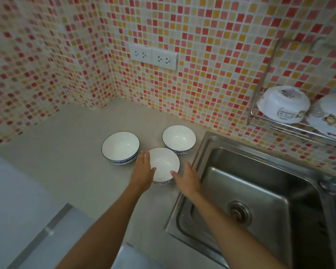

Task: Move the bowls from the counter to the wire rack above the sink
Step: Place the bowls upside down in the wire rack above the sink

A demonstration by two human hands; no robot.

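So I'm going for the near bowl first, both hands coming in from either side. My left hand is spread flat with its fingers against the left rim, and my right hand is open too, fingers just at the right rim. Nothing's actually gripped yet, both sets of fingers wide and empty.

Best way, I reckon: cup it low on both sides under the rim, lift straight up, then swing right over the sink to the rack. Glazed ceramic is slick, so I wouldn't pinch the lip.

Left to right on the surface: left bowl sits out in the middle, the near bowl is beside the sink edge, and the back bowl is closer to the tiled wall. All three are round, white inside, thin dark rims, blue pattern outside, upright.

The rack's thin shiny wire, already holding two upturned bowls.
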